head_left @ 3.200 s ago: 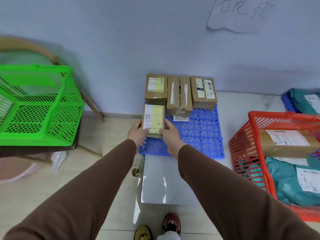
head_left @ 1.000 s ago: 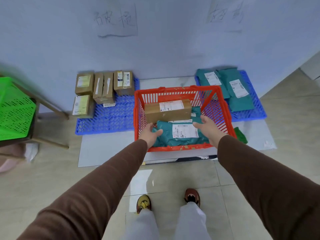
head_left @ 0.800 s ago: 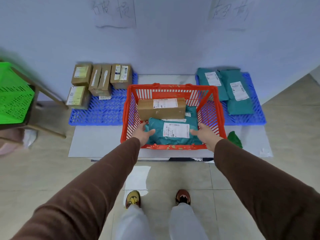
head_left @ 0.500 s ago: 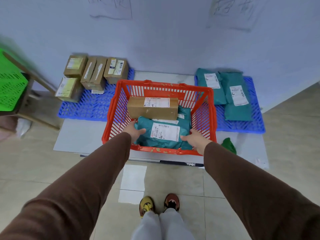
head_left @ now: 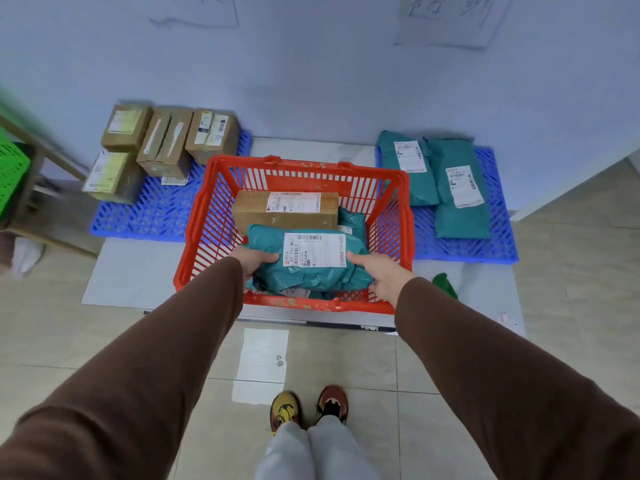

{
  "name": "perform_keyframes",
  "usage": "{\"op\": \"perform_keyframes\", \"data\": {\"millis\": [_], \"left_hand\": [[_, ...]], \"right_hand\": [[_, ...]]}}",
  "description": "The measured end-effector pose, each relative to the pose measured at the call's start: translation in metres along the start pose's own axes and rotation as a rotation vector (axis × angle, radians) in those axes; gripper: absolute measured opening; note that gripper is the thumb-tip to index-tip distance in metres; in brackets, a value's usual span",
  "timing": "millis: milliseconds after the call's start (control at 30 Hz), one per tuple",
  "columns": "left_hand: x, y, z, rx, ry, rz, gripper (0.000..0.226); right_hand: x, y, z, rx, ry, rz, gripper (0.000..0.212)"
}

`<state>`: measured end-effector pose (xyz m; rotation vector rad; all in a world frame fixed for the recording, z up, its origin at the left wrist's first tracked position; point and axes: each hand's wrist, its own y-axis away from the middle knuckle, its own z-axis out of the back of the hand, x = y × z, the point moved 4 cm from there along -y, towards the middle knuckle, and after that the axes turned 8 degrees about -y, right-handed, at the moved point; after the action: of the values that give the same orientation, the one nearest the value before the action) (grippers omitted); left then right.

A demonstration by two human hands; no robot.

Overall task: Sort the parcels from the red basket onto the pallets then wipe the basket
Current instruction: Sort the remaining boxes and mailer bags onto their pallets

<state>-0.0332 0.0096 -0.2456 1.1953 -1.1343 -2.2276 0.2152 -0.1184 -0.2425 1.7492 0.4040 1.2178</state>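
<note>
Holding the teal mailer bag (head_left: 311, 268) from both ends, you have your left hand (head_left: 254, 263) curled round its left end and your right hand (head_left: 382, 277) curled round its right end, thumb on top, so each grip is closed on that parcel. The bag sits at the near side of the red basket (head_left: 201, 216), label up, raised a little above other teal bags beneath it. Behind it, towards the far wall of the basket, a brown cardboard box (head_left: 285, 209) lies flat with its white label facing up; the bag's far edge overlaps the box's near edge from this view, and I cannot tell if they touch.

The basket stands on a pale floor sheet (head_left: 135, 275), between two blue pallets. On the left pallet (head_left: 152, 216), four cardboard boxes (head_left: 162, 143) cluster at its far left corner, packed side by side. On the right pallet (head_left: 498, 230), three teal mailer bags (head_left: 450, 181) lie flat and overlapping, spread from the far edge to near the middle. A green scrap (head_left: 443, 284) rests on the sheet just beside the basket's near right corner. A green basket (head_left: 12, 171) shows at the left edge of the view. Your brown sleeves (head_left: 166, 358) and shoes (head_left: 308, 407) fill the foreground, over tiled floor.
</note>
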Motion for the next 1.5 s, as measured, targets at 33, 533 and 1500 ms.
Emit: {"op": "perform_keyframes", "data": {"millis": [33,533,1500], "left_hand": [[-0.003,0.004,0.002,0.018,0.033,0.004,0.05],[-0.091,0.097,-0.029,0.414,0.241,-0.356,0.077],[-0.255,0.172,-0.362,0.179,0.205,-0.568,0.101]], "right_hand": [[0.005,0.006,-0.001,0.014,-0.007,0.034,0.047],[0.09,0.102,0.06,-0.104,-0.227,0.477,0.02],[0.174,0.099,0.364,0.008,0.17,0.494,0.04]]}}
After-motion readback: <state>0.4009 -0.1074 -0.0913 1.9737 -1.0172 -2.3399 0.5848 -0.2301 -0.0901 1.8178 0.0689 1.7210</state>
